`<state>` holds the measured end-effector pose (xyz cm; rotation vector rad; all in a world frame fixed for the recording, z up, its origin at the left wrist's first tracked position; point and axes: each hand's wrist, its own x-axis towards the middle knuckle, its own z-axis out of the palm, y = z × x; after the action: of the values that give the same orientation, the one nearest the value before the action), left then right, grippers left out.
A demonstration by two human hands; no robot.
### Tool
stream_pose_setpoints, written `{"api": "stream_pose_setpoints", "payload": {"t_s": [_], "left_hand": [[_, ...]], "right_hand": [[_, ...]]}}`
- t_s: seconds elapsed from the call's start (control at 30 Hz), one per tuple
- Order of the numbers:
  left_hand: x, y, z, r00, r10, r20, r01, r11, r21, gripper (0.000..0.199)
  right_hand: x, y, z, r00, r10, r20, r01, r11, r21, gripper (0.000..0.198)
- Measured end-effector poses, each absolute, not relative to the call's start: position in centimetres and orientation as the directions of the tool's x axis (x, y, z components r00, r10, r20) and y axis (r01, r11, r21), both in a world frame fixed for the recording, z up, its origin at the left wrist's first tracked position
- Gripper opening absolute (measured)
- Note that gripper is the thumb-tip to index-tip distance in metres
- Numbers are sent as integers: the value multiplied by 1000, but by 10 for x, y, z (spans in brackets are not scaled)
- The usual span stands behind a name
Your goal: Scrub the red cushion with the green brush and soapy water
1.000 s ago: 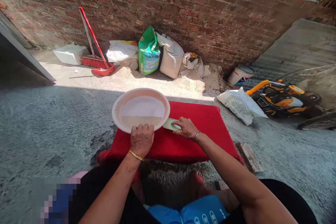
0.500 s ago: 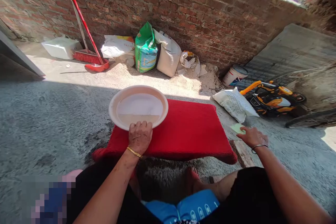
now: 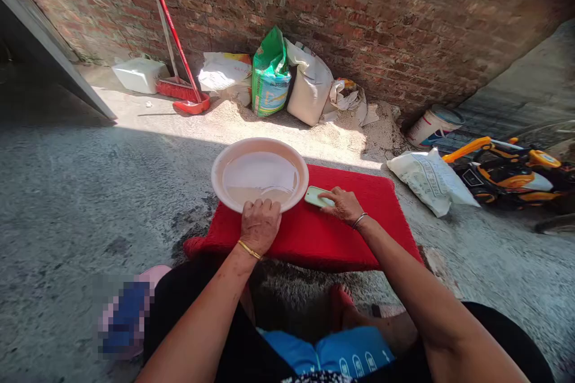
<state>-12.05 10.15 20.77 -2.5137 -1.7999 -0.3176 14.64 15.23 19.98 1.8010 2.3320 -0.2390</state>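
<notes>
A pale pink basin (image 3: 216, 175) of water stands on the left part of a red cloth (image 3: 359, 203) laid over a low bench or table. My left hand (image 3: 260, 224) is closed over the basin's near rim, fingers curled inside. Just right of the basin, my right hand (image 3: 344, 206) grips a pale green oblong piece (image 3: 317, 196) with rounded corners, close above the red cloth. Its underside is hidden, and its kind is not clear.
Along the brick wall stand a white box (image 3: 140, 75), a red broom (image 3: 179, 88) and dustpan (image 3: 193, 106), and several sacks (image 3: 272, 87). To the right are a bucket (image 3: 433, 127), a white sack (image 3: 433, 176) and a yellow-black ride-on toy (image 3: 507, 173). A pixelated patch (image 3: 126, 317) is lower left.
My right hand has moved left with the pale green piece, from beyond the cloth's right edge to beside the basin. My left hand keeps its hold on the rim. The view has shifted left.
</notes>
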Motion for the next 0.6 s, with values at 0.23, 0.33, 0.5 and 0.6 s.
{"api": "stream_pose_setpoints", "payload": {"t_s": [0.23, 0.33, 0.5, 0.6], "left_hand": [[-120, 102, 206, 311, 928, 203, 941, -331, 74, 22], [-121, 102, 206, 308, 928, 209, 943, -327, 64, 21], [-121, 103, 206, 315, 927, 205, 942, -331, 53, 21], [-120, 102, 206, 311, 930, 194, 941, -330, 79, 20]], "right_hand": [[171, 141, 204, -74, 981, -178, 996, 66, -54, 42], [131, 148, 196, -82, 975, -208, 989, 53, -138, 44], [94, 129, 187, -120, 964, -237, 979, 75, -190, 47], [135, 97, 191, -269, 923, -276, 954, 216, -207, 47]]}}
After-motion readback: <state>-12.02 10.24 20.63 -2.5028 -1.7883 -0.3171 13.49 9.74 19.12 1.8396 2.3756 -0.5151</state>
